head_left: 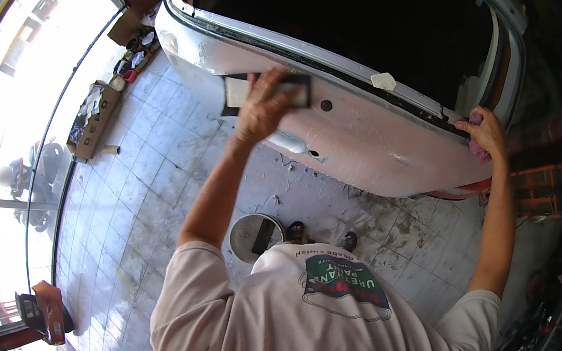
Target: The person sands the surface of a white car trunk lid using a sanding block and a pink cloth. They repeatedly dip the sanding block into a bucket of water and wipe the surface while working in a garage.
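Observation:
A car rear panel (374, 144), patched pale pink and silver, lies beneath a dark window opening. My left hand (266, 104) is on a dark rectangular sheet or pad (302, 97) against the panel's upper left; its fingers are bent over it and slightly blurred, and a light rectangle shows beside them. Round a pink sponge or cloth (479, 149), my right hand (486, 130) grips at the panel's right, by the window edge. A small white piece (382, 81) rests on the ledge below the opening.
A round bucket (240, 246) with a dark block on it stands by my sandaled feet on the tiled floor (144, 191). Cardboard boxes (97, 116) and clutter line the bright glass front at left. Red-brown pieces (52, 312) stand at lower left.

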`<action>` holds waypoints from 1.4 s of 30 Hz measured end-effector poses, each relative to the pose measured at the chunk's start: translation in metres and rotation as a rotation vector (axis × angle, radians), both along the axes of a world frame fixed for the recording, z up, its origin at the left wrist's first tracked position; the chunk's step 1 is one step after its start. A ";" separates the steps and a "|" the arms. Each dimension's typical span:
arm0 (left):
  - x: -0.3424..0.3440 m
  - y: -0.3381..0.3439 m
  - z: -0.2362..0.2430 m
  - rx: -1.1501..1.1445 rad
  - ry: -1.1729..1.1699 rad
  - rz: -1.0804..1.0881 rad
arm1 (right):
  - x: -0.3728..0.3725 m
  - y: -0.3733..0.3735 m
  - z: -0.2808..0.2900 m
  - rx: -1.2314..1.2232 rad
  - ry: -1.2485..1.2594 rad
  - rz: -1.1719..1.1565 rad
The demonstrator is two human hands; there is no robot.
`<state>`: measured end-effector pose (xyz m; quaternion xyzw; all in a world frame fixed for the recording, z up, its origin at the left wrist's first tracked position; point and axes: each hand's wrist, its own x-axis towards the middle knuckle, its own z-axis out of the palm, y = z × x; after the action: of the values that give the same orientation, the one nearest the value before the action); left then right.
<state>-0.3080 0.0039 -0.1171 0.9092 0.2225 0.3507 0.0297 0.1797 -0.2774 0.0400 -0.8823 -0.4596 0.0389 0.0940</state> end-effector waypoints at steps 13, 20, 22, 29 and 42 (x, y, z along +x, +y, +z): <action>0.048 -0.090 -0.007 -0.131 -0.049 -0.205 | 0.008 0.011 -0.006 -0.004 0.040 0.018; -0.096 0.122 -0.022 -0.131 -0.338 0.183 | 0.006 0.013 -0.013 0.057 0.004 0.083; -0.082 0.120 -0.023 -0.211 -0.383 0.289 | -0.002 0.016 -0.009 0.036 -0.002 0.027; 0.068 -0.115 -0.020 -0.050 -0.006 -0.187 | 0.009 0.007 -0.013 0.021 -0.016 0.023; 0.033 -0.037 -0.007 -0.215 -0.262 0.084 | 0.000 0.007 -0.004 -0.017 -0.015 -0.024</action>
<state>-0.2746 -0.0329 -0.1237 0.8372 0.2908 0.4413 0.1408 0.1792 -0.2702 0.0363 -0.8887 -0.4494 0.0352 0.0836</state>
